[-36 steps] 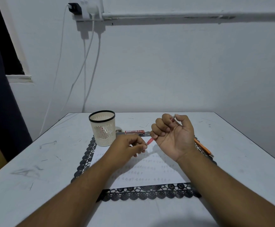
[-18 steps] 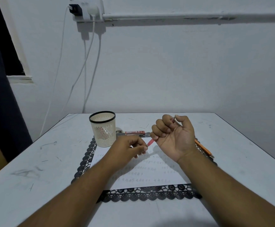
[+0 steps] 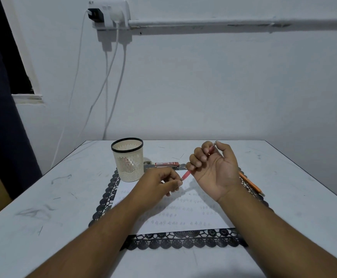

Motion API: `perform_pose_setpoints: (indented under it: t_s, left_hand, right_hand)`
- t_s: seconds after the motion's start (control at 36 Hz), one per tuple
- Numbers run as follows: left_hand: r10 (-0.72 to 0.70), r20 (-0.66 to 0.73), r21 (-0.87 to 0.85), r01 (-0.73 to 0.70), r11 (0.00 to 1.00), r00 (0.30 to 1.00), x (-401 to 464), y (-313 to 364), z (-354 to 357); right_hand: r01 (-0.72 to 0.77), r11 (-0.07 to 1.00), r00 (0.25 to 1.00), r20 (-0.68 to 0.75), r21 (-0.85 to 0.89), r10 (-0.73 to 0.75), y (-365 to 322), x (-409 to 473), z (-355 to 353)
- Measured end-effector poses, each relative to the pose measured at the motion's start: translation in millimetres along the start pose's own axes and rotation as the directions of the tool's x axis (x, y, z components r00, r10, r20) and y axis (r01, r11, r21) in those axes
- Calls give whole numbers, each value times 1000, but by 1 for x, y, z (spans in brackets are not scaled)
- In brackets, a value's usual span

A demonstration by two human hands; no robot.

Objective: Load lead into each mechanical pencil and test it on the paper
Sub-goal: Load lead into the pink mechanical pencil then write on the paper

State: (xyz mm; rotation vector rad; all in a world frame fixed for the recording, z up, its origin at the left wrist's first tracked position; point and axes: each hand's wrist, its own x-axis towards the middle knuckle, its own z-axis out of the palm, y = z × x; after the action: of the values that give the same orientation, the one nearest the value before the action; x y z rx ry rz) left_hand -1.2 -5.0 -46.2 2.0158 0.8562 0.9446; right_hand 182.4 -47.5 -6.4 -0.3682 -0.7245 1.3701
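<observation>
My right hand (image 3: pixel 215 169) is turned palm up with its fingers curled round a red mechanical pencil (image 3: pixel 186 174), whose lower end points down and left. My left hand (image 3: pixel 159 184) pinches its fingertips together right at that lower end; whatever thin thing it holds is too small to make out. Both hands hover over the white paper (image 3: pixel 183 217), which carries rows of faint pencil marks. A red lead case (image 3: pixel 166 163) lies behind the hands. An orange pencil (image 3: pixel 251 184) lies on the mat to the right.
A cream mesh cup (image 3: pixel 128 159) with a black rim stands at the paper's far left corner. A black lace-edged mat (image 3: pixel 183 240) lies under the paper on the white table (image 3: pixel 43 207). Cables hang down the wall behind.
Almost nothing differs. My left fingertips have stayed at the pencil's lower end, and my right hand keeps the same grip.
</observation>
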Motion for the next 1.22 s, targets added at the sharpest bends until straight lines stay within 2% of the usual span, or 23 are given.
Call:
perform_pose_setpoints:
  t_s: [0.25,0.78,1.22]
  left_hand:
    - [-25,-4,12,25,1000,1000,-1,1,0]
    - [-35,20,29,34,999,999,-2,1,2]
    - [-43,21,20,43,999,999,-2,3,4]
  right_hand:
    - [-9,998,999,-36,58,11,4,2,-1]
    - [-7,997,1000,20,-76,8,2,1,-2]
    - [-4,998,998,54,-63,8,2,3,-4]
